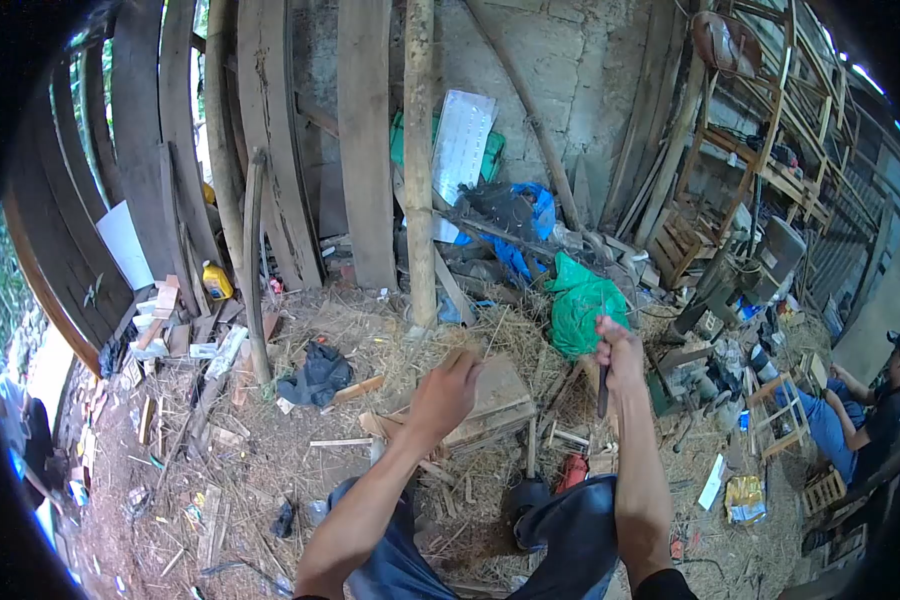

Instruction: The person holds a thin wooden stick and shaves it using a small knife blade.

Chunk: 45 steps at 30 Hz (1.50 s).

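Observation:
My left hand (448, 392) is closed, pinching a thin pale strip (493, 330) that points upward from the fingers. Off to the right, my right hand (622, 355) is wrapped round a slim tool with a dark handle (602, 392); the handle sticks out below the fist, and I cannot make out its kind. Between and below the hands stands a low wooden block (495, 400), its top partly behind my left hand. Both hands are raised above my knees and apart from each other.
Straw and wood scraps cover the ground. A green sack (582, 305) lies beyond my right hand, a black plastic bag (316, 374) to the left. A bamboo post (422, 170) rises ahead. At far right another person (860, 420) sits near a small wooden frame (778, 415).

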{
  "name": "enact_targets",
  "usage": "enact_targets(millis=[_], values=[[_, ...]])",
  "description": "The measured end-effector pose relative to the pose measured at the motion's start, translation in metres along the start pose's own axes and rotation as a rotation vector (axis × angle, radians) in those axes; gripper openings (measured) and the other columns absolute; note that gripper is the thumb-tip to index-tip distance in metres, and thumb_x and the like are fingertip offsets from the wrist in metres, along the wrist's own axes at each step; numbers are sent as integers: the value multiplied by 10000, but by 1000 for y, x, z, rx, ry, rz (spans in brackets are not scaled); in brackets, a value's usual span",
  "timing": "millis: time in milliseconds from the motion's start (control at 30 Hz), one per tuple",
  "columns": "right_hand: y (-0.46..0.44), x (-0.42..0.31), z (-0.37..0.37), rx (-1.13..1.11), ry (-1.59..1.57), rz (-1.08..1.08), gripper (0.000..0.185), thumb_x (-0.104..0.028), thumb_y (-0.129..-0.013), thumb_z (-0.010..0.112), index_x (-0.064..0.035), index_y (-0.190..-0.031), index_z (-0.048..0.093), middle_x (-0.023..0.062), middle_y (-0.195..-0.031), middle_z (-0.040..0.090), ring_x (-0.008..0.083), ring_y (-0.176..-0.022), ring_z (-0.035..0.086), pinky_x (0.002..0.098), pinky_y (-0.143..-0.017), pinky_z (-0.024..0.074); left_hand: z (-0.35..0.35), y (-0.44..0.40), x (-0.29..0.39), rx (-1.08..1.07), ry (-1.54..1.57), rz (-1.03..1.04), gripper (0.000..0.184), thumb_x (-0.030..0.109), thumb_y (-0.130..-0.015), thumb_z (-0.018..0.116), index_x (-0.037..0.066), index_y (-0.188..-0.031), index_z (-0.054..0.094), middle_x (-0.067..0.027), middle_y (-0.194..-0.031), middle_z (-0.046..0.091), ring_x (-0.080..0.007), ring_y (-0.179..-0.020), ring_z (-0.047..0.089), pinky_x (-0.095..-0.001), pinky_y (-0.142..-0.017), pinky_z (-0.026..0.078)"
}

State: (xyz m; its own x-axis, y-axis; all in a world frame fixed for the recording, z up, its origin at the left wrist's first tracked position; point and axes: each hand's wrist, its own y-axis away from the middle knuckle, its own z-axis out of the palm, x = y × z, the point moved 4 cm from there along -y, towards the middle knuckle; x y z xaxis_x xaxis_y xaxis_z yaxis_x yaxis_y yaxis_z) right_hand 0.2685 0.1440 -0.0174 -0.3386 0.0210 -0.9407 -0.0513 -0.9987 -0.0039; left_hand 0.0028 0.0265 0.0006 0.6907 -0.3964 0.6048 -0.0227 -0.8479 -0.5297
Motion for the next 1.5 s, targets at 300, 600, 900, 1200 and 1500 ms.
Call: enact_targets(millis=[300,600,900,1200,1500], values=[[72,29,92,-487,32,180,192,-148,-906,579,-10,-1038,589,24,-791,604,38,-474,379,184,-404,276,10,-11,16,109,154,69,71,83,-869,555,12,-876,561,-164,-838,562,-398,-760,565,-445,-622,452],[68,27,89,-456,-2,253,182,-174,-938,532,-1,-927,586,-26,-675,508,38,-480,334,199,-415,225,21,-9,18,48,92,47,83,100,-888,540,21,-907,555,-157,-858,534,-394,-773,560,-438,-622,441],[50,23,75,-426,48,253,172,-193,-905,595,-25,-870,593,-23,-696,542,38,-483,352,203,-425,250,19,-10,25,73,146,100,69,14,-836,593,-14,-896,575,-171,-810,559,-364,-663,556,-393,-572,429],[-7,14,-18,-27,-143,70,137,-90,-886,562,-31,-1005,596,6,-779,572,33,-494,359,184,-414,258,-4,-3,-9,60,138,-9,75,52,-855,558,-19,-877,546,-180,-851,567,-402,-747,564,-428,-617,449],[46,28,74,-436,-24,212,177,-178,-920,560,-6,-945,596,6,-755,562,44,-494,345,198,-424,229,18,-10,10,82,132,51,74,37,-835,592,-14,-889,601,-172,-844,588,-368,-734,576,-395,-630,457]])
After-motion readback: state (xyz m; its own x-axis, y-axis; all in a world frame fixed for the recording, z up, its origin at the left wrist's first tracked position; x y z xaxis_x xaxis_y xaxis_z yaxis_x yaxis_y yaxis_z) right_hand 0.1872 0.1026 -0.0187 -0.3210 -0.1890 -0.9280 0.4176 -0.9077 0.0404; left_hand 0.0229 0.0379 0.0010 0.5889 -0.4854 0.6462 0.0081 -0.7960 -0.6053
